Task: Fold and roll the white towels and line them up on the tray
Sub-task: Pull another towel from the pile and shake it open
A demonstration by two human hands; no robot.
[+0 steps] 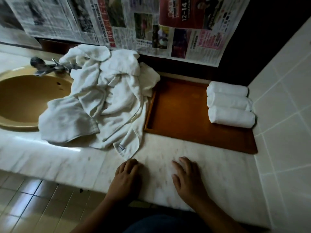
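The person's bare left hand (127,175) lay palm down on the pale marble surface (84,163), its fingers loosely bent and close together, holding nothing. The bare right hand (186,177) lay flat near it without touching it, fingers straighter and slightly spread, also holding nothing. The bare left forearm (97,214) and bare right forearm (217,214) rose from the view's lower edge, drawing closer toward the wrists.
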